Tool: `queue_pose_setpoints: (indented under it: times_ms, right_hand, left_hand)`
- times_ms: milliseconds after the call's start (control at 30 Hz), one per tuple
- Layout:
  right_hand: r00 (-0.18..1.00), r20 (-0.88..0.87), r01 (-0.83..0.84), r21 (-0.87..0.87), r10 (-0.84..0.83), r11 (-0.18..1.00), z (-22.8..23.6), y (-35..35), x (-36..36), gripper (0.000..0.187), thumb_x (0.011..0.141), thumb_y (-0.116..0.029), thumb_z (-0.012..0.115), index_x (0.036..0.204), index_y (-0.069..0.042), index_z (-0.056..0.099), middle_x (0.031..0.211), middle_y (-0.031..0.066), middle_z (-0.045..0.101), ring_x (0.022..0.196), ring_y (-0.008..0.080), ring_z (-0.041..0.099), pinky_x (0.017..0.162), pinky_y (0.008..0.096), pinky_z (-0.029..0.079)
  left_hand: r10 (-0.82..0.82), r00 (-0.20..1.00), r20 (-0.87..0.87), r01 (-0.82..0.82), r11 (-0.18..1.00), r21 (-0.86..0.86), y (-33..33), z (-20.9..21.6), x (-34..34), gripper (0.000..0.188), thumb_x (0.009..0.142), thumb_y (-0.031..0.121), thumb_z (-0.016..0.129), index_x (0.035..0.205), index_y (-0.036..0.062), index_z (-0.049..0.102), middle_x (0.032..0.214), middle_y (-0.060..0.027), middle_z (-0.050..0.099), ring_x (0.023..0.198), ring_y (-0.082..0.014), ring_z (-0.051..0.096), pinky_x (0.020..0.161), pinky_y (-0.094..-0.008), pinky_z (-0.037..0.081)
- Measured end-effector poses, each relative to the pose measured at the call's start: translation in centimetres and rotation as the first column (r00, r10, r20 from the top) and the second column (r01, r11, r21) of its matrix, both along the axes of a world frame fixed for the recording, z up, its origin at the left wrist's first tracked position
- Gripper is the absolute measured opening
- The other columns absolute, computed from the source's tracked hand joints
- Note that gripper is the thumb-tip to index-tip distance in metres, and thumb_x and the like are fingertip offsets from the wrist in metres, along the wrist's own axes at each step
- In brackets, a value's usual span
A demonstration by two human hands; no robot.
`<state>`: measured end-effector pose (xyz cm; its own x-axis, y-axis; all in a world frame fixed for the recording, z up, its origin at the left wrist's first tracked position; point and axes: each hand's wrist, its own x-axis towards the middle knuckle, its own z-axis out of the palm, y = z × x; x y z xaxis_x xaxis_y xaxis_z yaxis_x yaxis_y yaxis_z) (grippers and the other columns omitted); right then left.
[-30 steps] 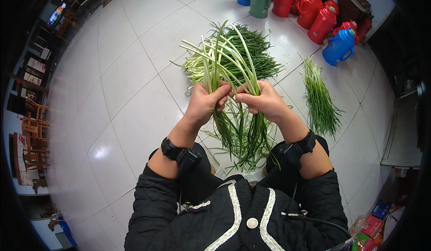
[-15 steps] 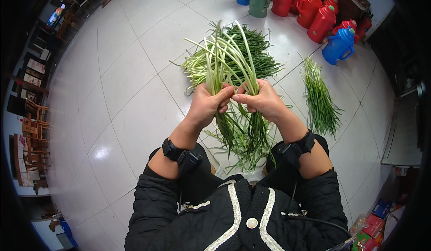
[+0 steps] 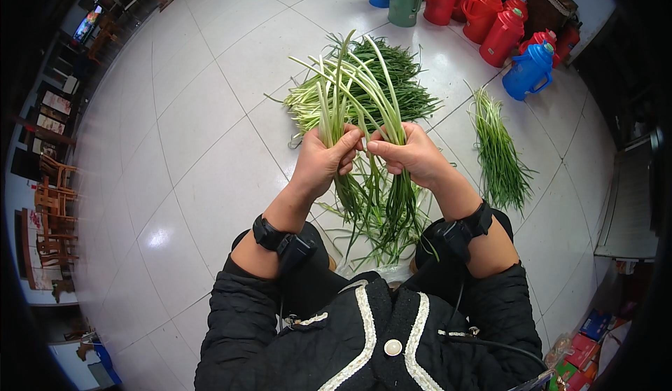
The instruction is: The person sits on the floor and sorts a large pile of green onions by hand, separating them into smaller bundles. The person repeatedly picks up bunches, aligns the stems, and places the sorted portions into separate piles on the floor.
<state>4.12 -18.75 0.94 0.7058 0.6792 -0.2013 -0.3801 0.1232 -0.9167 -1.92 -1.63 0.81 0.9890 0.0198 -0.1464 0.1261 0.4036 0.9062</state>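
Since the frame half a second ago, the left hand (image 3: 329, 158) and the right hand (image 3: 414, 156) have been drawn slightly apart at the fingertips, and some leaf tips under the right hand have been lowered a little. A left bunch (image 3: 333, 114) of long green stalks is gripped by the left hand, whose fingers are curled around it; a similar right bunch (image 3: 400, 195) is gripped by the right hand in the same way. In both, the pale ends are pointed upward and the darker leaves are left to hang. A single stalk (image 3: 366, 132) is seen between the two sets of fingertips. Both bunches are held above the tiled floor (image 3: 210, 181). Beyond the hands, a broad pile of greens (image 3: 402, 86) is spread on the floor, its pale ends turned to the left. Loose leaves (image 3: 385, 244) are scattered below the hands. To the right, a smaller bunch (image 3: 500, 153) is laid by itself. Farther off, a blue flask (image 3: 526, 74) is stood near several red flasks (image 3: 502, 39), with a green flask (image 3: 404, 0) placed to their left
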Motion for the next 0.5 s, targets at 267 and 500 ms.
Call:
queue_pose_setpoints:
  times_ms: [267,500]
  right_hand:
    - [0.996,-0.077,-0.045,0.026,0.046,0.999,-0.32,-0.38,0.35,0.018,0.079,-0.014,0.068,0.087,-0.001,0.059,0.062,-0.0022,0.050,0.047,0.0043,0.041,0.042,0.0205,0.034]
    - [0.990,-0.142,0.011,0.061,-0.002,0.998,-0.39,-0.45,0.55,0.015,0.083,-0.016,0.065,0.087,-0.006,0.054,0.060,-0.0070,0.042,0.046,0.0009,0.035,0.041,0.0170,0.029]
  left_hand:
    - [-0.016,0.998,-0.055,0.017,1.000,0.015,0.07,0.13,-0.08,0.015,0.082,0.014,0.066,0.084,0.0017,0.057,0.062,0.0005,0.051,0.045,-0.0048,0.042,0.040,-0.0191,0.033]
    - [-0.172,0.980,-0.098,0.187,0.966,0.180,-0.52,0.53,-0.85,0.017,0.077,0.011,0.071,0.082,0.0016,0.058,0.055,0.0015,0.049,0.043,-0.0064,0.041,0.040,-0.0211,0.032]
